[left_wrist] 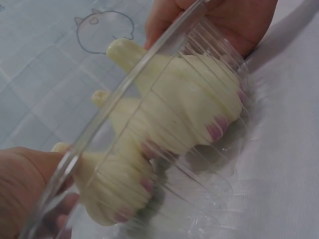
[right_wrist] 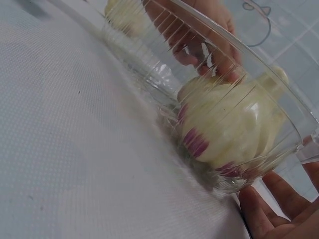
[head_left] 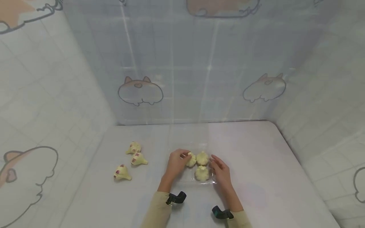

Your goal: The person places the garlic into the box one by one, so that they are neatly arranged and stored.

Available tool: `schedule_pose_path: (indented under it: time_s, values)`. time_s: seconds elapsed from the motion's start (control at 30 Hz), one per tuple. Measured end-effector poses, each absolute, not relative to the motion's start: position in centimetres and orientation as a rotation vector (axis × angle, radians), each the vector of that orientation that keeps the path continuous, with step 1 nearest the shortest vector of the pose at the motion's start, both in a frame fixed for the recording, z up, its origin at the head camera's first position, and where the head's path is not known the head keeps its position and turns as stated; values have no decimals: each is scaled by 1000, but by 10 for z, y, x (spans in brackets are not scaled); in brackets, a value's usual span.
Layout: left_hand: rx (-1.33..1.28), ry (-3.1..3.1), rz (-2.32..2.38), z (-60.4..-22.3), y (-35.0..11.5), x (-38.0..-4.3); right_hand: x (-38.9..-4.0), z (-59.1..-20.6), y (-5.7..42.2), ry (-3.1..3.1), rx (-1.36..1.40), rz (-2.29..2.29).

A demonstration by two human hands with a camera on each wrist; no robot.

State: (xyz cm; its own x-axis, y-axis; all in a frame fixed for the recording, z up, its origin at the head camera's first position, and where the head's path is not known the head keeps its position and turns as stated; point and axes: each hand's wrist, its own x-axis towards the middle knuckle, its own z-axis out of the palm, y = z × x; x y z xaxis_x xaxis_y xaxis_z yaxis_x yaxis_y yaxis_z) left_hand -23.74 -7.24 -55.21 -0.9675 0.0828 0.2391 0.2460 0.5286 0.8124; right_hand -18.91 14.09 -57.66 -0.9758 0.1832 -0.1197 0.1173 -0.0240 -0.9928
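Note:
A clear plastic container [head_left: 186,178] with a ribbed wall lies on the white table, its transparent lid folded back behind it. Three garlic bulbs sit inside: one at the left [head_left: 191,160], one at back right [head_left: 202,158] and one at front right [head_left: 202,174]. My left hand [head_left: 176,164] reaches over the container's left side and pinches the left garlic bulb near its stem with thumb and fingertips. Along the right wall, my right hand [head_left: 221,171] has its loosely bent fingers [right_wrist: 286,196] against the outside of the container. Purple patches mark the bulbs' undersides.
Three more garlic bulbs lie on the table to the left: one at the back [head_left: 134,147], one just in front of it [head_left: 138,159] and one closer to me [head_left: 122,173]. Pale sheets with cartoon drawings [head_left: 140,91] enclose the table at the back and sides.

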Motion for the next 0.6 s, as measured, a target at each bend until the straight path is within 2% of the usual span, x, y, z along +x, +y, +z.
schedule_pose_path:
  time_s: [0.6]
  values:
    - [-350,-2537,-1418,-557,-75,-240,-190,-574,141,-2168,-335,2213]
